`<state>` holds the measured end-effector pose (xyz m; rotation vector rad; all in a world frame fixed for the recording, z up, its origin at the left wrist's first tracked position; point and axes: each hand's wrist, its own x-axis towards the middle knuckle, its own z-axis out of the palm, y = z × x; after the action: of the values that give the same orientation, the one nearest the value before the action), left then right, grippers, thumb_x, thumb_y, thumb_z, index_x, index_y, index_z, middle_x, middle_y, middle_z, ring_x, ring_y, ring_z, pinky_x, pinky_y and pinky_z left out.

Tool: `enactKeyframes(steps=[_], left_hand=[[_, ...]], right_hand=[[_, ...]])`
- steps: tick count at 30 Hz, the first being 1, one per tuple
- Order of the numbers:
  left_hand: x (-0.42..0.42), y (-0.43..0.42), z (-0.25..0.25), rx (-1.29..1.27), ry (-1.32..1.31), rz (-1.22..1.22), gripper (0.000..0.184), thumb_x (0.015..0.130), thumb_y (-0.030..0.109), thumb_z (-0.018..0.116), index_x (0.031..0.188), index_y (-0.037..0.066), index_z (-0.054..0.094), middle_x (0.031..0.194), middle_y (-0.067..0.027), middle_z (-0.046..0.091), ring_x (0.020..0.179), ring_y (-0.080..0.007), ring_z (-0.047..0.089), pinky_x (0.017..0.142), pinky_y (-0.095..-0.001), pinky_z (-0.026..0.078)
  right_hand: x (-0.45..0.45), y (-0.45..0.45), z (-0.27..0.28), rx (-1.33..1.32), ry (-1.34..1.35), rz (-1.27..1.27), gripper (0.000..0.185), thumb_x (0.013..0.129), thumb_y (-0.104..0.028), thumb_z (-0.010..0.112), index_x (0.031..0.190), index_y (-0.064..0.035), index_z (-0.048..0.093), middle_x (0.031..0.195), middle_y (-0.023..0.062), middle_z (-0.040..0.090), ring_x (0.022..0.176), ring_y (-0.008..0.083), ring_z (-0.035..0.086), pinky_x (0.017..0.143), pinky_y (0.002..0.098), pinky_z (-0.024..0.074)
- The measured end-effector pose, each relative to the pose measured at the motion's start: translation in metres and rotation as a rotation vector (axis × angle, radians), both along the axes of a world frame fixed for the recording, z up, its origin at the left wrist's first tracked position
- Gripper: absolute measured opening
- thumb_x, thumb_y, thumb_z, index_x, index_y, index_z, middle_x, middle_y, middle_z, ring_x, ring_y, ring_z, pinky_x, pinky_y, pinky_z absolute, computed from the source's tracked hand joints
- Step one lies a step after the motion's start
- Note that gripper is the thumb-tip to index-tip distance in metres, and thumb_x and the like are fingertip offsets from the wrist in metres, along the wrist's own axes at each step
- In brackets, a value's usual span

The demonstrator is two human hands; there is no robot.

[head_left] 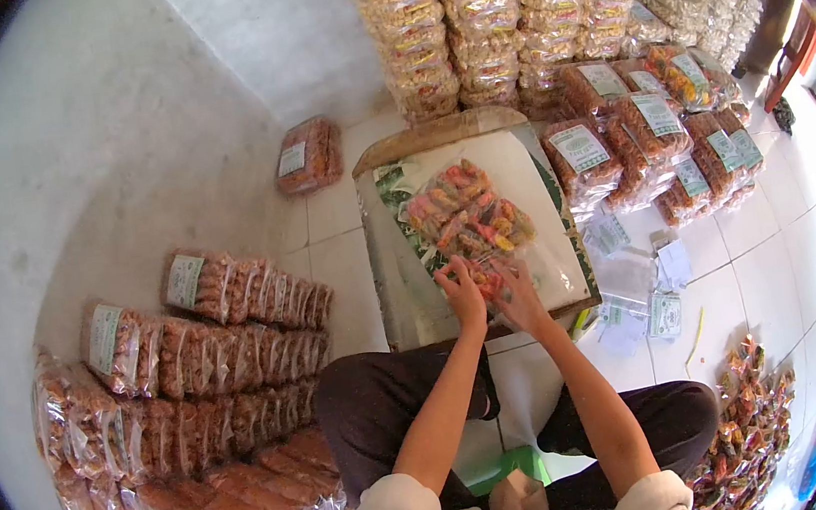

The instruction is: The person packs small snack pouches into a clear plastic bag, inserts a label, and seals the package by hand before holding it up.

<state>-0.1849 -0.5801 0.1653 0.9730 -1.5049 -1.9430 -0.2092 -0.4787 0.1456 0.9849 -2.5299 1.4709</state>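
My left hand (464, 296) and my right hand (517, 295) are side by side at the near end of a low board (545, 239). Both hold the nearest clear plastic packet of red, green and yellow snacks (484, 278), fingers curled on its two sides. Touching it on the far side is a second packet of the same kind (496, 228), and beyond that lies a third (449, 193). The packet under my hands is partly hidden by my fingers.
Brown snack packs (226, 336) stand in rows at left. One brown pack (308, 156) lies by the wall. Tall stacks of pale packs (483, 25) rise behind the board. Labelled packs (651, 132) and paper labels (664, 314) lie right. Loose small packets (744, 418) are piled near right.
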Motion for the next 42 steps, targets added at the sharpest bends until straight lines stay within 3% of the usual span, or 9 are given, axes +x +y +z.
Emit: enactKeyframes(steps=[2,6,11,13,15,23,26,32,42], left_hand=[[-0.004,-0.006,0.026,0.134,-0.341,0.086,0.057,0.081,0.06,0.044,0.094,0.005,0.036,0.086,-0.0085,0.044,0.082,-0.0221,0.048,0.08,-0.0393,0.038],[-0.026,-0.038,-0.018,0.308,-0.359,-0.012,0.059,0.078,0.059,0.052,0.088,0.003,0.036,0.08,-0.0056,0.042,0.075,-0.0197,0.048,0.067,-0.037,0.041],[-0.026,-0.037,-0.018,0.627,-0.089,0.041,0.047,0.078,0.038,0.064,0.095,0.003,0.037,0.09,-0.0065,0.048,0.067,-0.0146,0.049,0.047,-0.0251,0.041],[-0.024,-0.028,0.007,0.597,-0.183,0.144,0.046,0.079,0.035,0.064,0.1,0.005,0.036,0.093,-0.007,0.048,0.068,-0.0155,0.05,0.048,-0.0258,0.043],[-0.023,-0.021,0.018,0.567,-0.277,0.245,0.045,0.08,0.033,0.063,0.104,0.007,0.036,0.096,-0.0074,0.048,0.069,-0.0165,0.051,0.048,-0.0264,0.044],[-0.027,-0.022,0.006,0.314,-0.108,0.333,0.048,0.085,0.038,0.052,0.119,0.012,0.031,0.111,-0.0125,0.041,0.101,-0.0247,0.044,0.084,-0.04,0.04],[-0.038,-0.041,-0.048,-0.007,-0.119,0.305,0.046,0.085,0.033,0.053,0.12,0.014,0.03,0.111,-0.0108,0.043,0.084,-0.0207,0.052,0.064,-0.0327,0.047],[-0.018,-0.052,0.013,0.318,-0.118,0.045,0.032,0.086,0.022,0.046,0.117,0.016,0.037,0.106,-0.01,0.044,0.089,-0.0216,0.047,0.072,-0.0345,0.043],[-0.03,-0.061,-0.002,0.354,0.011,-0.006,0.033,0.085,0.02,0.041,0.118,0.017,0.034,0.109,-0.0132,0.042,0.094,-0.0227,0.046,0.076,-0.0366,0.04]], right_hand=[[0.002,0.002,0.004,0.028,-0.123,0.013,0.06,0.07,-0.002,0.061,0.126,-0.0104,0.041,0.115,0.018,0.038,0.105,0.0335,0.043,0.09,0.0369,0.0376],[0.008,0.005,0.015,0.039,-0.163,0.064,0.059,0.075,-0.012,0.061,0.128,-0.0097,0.037,0.116,0.0207,0.037,0.108,0.0371,0.041,0.093,0.0409,0.0357],[0.01,-0.001,0.009,0.039,-0.035,0.037,0.06,0.075,-0.01,0.062,0.129,-0.0083,0.036,0.114,0.019,0.038,0.106,0.0342,0.042,0.092,0.0383,0.0365],[0.011,-0.002,0.012,0.023,-0.05,0.02,0.062,0.074,-0.008,0.062,0.131,-0.0092,0.036,0.112,0.018,0.038,0.106,0.0329,0.042,0.092,0.036,0.0356],[0.01,0.001,0.017,-0.098,-0.395,0.101,0.065,0.073,-0.007,0.062,0.132,-0.0092,0.033,0.114,0.019,0.036,0.107,0.0346,0.041,0.093,0.0372,0.0351],[0.01,-0.003,0.049,0.016,-0.079,0.117,0.067,0.074,-0.008,0.062,0.133,-0.0104,0.03,0.117,0.0219,0.034,0.108,0.0371,0.039,0.091,0.0404,0.0371],[0.002,-0.008,0.056,0.098,-0.023,0.17,0.065,0.075,-0.012,0.062,0.132,-0.0107,0.032,0.117,0.0215,0.035,0.11,0.0367,0.038,0.093,0.0408,0.0349],[-0.017,-0.033,0.05,0.277,0.265,0.245,0.06,0.075,-0.023,0.059,0.129,-0.0083,0.037,0.125,0.0158,0.035,0.115,0.0334,0.034,0.097,0.0409,0.0308],[-0.039,-0.047,0.051,0.297,0.361,0.25,0.08,0.062,-0.035,0.067,0.126,-0.0002,0.035,0.129,0.0148,0.033,0.118,0.0337,0.031,0.098,0.0418,0.0281]])
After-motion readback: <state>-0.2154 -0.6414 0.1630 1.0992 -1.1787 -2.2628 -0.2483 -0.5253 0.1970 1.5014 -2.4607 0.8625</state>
